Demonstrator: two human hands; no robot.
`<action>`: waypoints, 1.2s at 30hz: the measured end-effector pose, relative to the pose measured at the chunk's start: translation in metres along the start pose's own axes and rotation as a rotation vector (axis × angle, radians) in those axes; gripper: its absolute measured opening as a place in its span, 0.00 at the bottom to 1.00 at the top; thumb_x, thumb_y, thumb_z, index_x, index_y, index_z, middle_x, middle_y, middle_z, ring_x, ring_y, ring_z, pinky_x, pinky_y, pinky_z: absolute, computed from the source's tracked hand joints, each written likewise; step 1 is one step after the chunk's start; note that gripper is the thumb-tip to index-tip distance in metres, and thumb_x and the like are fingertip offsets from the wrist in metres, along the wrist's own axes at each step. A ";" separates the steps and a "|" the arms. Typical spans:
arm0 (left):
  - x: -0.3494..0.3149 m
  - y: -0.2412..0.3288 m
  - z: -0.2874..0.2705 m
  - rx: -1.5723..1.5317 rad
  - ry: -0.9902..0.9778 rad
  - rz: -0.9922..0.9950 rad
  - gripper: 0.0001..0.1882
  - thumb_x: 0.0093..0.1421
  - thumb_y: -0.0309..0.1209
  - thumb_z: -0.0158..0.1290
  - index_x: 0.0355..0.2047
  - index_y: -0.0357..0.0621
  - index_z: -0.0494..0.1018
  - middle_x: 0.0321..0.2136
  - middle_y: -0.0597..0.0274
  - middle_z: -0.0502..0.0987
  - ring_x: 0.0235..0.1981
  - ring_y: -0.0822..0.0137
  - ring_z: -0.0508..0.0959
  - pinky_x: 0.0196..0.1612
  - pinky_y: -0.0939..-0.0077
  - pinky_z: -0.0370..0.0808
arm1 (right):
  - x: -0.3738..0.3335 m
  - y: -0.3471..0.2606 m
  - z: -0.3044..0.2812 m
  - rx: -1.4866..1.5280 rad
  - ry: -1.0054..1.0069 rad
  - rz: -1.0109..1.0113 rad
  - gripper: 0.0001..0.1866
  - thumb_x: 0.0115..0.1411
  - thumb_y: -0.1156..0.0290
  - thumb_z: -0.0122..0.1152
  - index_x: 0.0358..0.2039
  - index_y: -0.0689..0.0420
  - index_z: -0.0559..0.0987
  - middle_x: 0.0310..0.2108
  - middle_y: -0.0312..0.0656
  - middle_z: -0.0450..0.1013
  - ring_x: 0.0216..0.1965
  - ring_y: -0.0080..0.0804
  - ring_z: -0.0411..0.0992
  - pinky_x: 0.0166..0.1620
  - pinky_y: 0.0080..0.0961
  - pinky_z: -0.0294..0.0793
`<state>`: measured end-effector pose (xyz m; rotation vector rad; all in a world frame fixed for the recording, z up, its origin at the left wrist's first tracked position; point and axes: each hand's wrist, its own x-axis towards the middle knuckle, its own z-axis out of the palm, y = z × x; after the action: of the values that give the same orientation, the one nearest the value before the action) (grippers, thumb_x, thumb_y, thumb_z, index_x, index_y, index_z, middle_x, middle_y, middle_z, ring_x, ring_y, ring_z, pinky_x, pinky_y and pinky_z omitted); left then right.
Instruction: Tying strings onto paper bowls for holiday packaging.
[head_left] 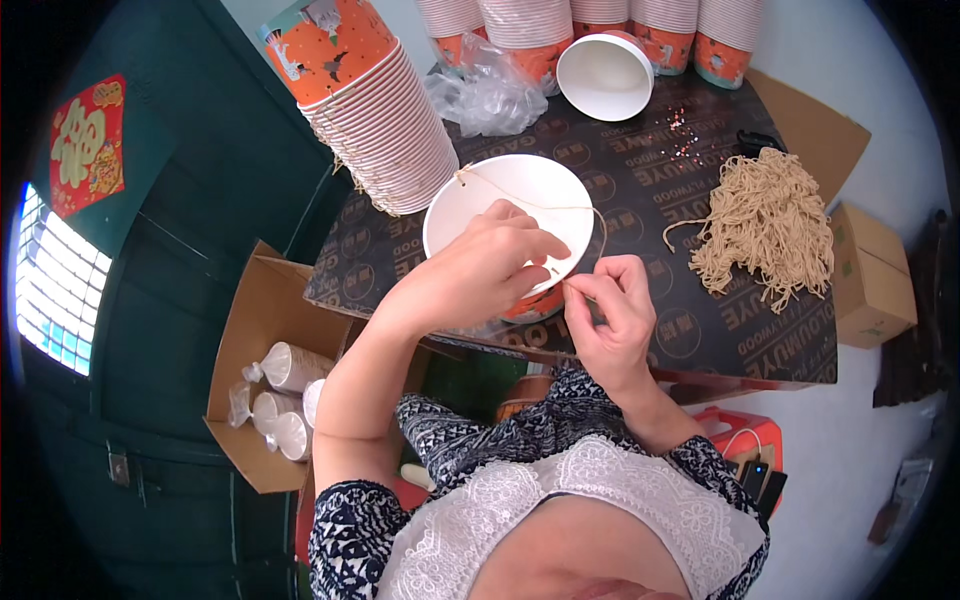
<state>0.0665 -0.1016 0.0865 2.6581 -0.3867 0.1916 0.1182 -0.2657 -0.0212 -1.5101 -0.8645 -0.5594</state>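
Note:
A white-lined paper bucket (450,232) with an orange printed outside stands at the table's near edge, its mouth tilted up toward me. A thin beige cord (530,203) is tied at the left of its rim and loops across the mouth to the right side. My left hand (495,255) reaches over the bucket, fingers bent inside near the front right rim; what they grip, if anything, is hidden. Just outside that rim, my right hand (612,315) pinches the cord between thumb and forefinger.
A tall stack of corded buckets (385,130) leans at the left; more stacks (525,30) line the back. Nearby are a lying bucket (607,80), a clear plastic bag (492,92) and a beige cord heap (765,225). An open carton (240,400) holds wrapped cups below left.

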 end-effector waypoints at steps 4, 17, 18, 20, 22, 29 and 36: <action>0.003 -0.002 0.000 -0.026 -0.026 -0.021 0.07 0.55 0.23 0.58 0.35 0.37 0.79 0.33 0.55 0.79 0.43 0.55 0.74 0.47 0.65 0.71 | 0.000 0.000 -0.001 -0.003 0.002 0.001 0.09 0.50 0.84 0.68 0.32 0.60 0.80 0.31 0.42 0.69 0.24 0.30 0.70 0.26 0.24 0.69; -0.008 0.011 0.013 -0.509 0.166 -0.244 0.03 0.55 0.18 0.53 0.25 0.35 0.72 0.28 0.66 0.77 0.27 0.81 0.70 0.30 0.84 0.68 | 0.003 -0.002 -0.010 0.121 -0.149 0.092 0.06 0.53 0.83 0.65 0.32 0.62 0.79 0.26 0.43 0.73 0.21 0.32 0.72 0.23 0.25 0.67; -0.007 0.012 0.013 -0.599 0.169 -0.259 0.05 0.56 0.17 0.52 0.23 0.36 0.71 0.29 0.66 0.76 0.27 0.82 0.69 0.29 0.86 0.68 | 0.003 -0.002 -0.010 0.125 -0.155 0.095 0.06 0.54 0.84 0.65 0.32 0.62 0.79 0.26 0.43 0.73 0.21 0.32 0.71 0.23 0.25 0.67; -0.007 0.011 0.014 -0.682 0.157 -0.249 0.06 0.55 0.17 0.52 0.22 0.36 0.70 0.29 0.65 0.77 0.27 0.83 0.69 0.30 0.86 0.68 | 0.003 -0.001 -0.008 0.129 -0.153 0.089 0.06 0.54 0.84 0.65 0.32 0.62 0.79 0.26 0.42 0.72 0.21 0.32 0.71 0.23 0.25 0.67; -0.005 0.009 0.015 -0.766 0.144 -0.239 0.07 0.55 0.17 0.52 0.21 0.37 0.69 0.30 0.64 0.77 0.28 0.84 0.69 0.30 0.87 0.67 | 0.003 -0.001 -0.007 0.132 -0.152 0.084 0.06 0.54 0.84 0.65 0.32 0.63 0.79 0.26 0.42 0.72 0.21 0.32 0.71 0.23 0.25 0.67; 0.000 0.008 0.011 -0.928 0.123 -0.312 0.05 0.56 0.18 0.53 0.23 0.37 0.74 0.26 0.63 0.78 0.22 0.84 0.68 0.24 0.89 0.64 | 0.002 0.003 -0.006 0.169 -0.155 0.114 0.07 0.55 0.84 0.64 0.35 0.62 0.79 0.26 0.42 0.73 0.21 0.28 0.72 0.24 0.23 0.67; 0.006 0.014 0.001 -0.841 0.082 -0.402 0.05 0.59 0.23 0.60 0.29 0.33 0.79 0.20 0.67 0.76 0.19 0.82 0.69 0.20 0.87 0.62 | 0.009 -0.003 -0.022 0.305 -0.052 0.135 0.15 0.57 0.88 0.56 0.45 0.64 0.75 0.31 0.42 0.71 0.28 0.26 0.72 0.30 0.20 0.71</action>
<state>0.0677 -0.1158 0.0926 1.8327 0.0978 0.0002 0.1239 -0.2857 -0.0093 -1.2958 -0.8392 -0.2762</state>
